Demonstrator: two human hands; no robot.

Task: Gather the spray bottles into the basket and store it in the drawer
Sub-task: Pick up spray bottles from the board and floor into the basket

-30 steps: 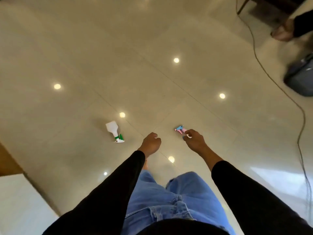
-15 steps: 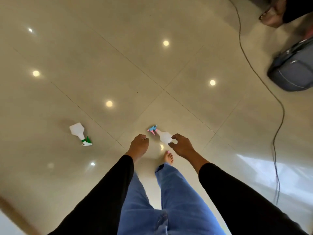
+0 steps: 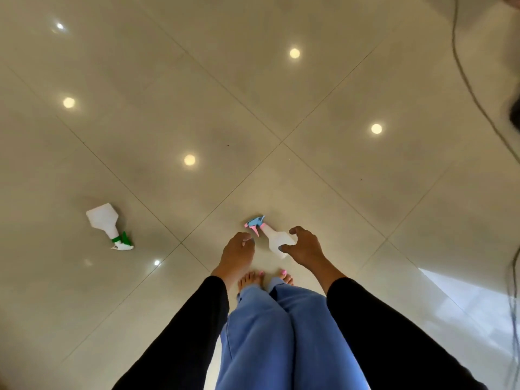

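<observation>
Two white spray bottles lie on the glossy tiled floor. One with a blue and pink trigger head [image 3: 274, 240] lies just ahead of my bare feet. My right hand [image 3: 305, 247] hovers at its base, fingers spread and curved, thumb overlapping the bottle's end; I see no firm grip. My left hand [image 3: 237, 253] hangs beside the trigger head with loosely curled fingers and holds nothing. The other bottle, with a green and white trigger head [image 3: 108, 225], lies apart to the left. No basket or drawer is in view.
A dark cable [image 3: 467, 80] snakes across the floor at the right. Strands of dark hair [image 3: 515, 266] hang at the right edge. Ceiling lights reflect off the tiles. My feet [image 3: 263, 278] stand close behind the nearer bottle.
The view has come closer to the floor and both bottles look larger. My right hand has opened and spread over the blue-headed bottle's base. The bag and the other person have left the view.
</observation>
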